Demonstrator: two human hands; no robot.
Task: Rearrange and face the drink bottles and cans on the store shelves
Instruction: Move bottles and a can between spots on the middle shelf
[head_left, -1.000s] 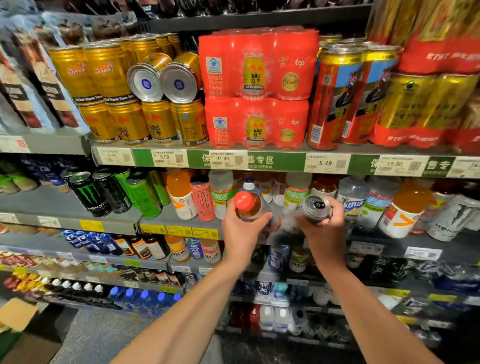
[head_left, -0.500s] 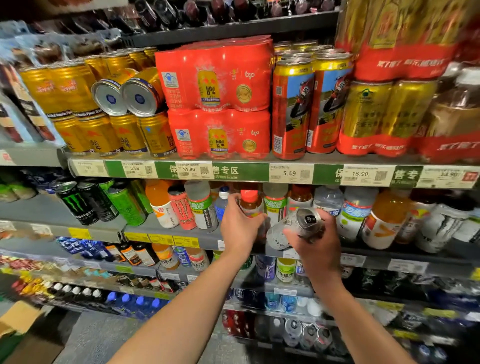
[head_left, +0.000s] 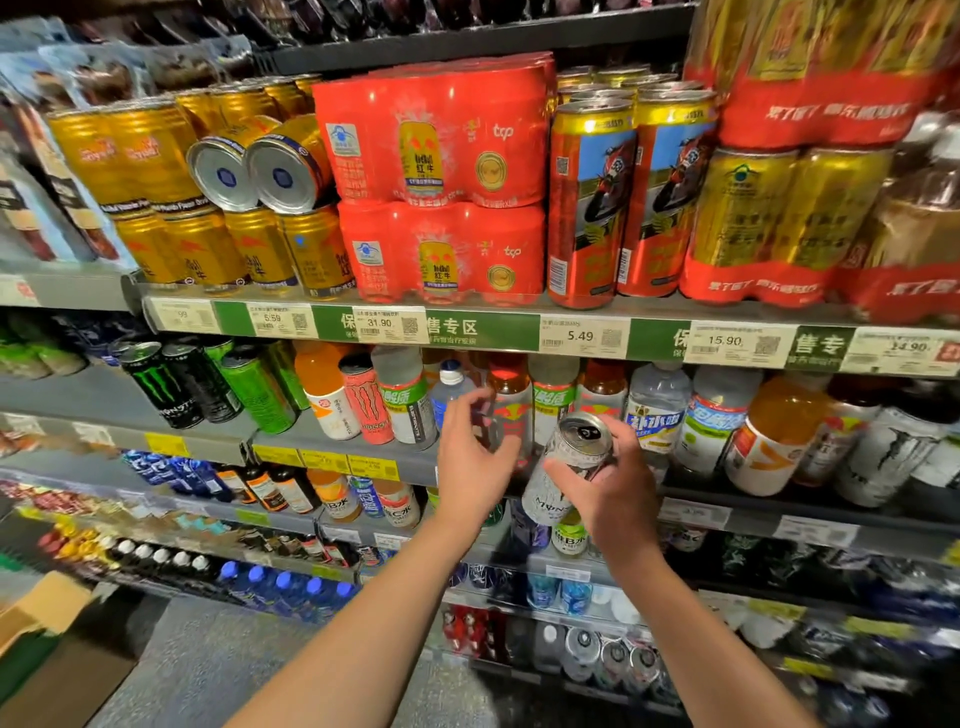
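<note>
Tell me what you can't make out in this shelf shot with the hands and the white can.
Head view only:
- White can: its lower label is covered by the right hand.
- Red-capped bottle: its lower part sits behind the left hand; contact unclear.
- Far-right price tag: blurred and cut by the frame edge.
- Bottom shelf cans: dark, blurred, brand unreadable.
- Cardboard box: cut off at the left edge.

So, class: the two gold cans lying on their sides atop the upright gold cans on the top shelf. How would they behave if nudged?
The two sideways gold cans would probably roll, being round and resting on the tops of the upright gold cans. They look sealed, so likely heavy enough to fall hard.
</note>
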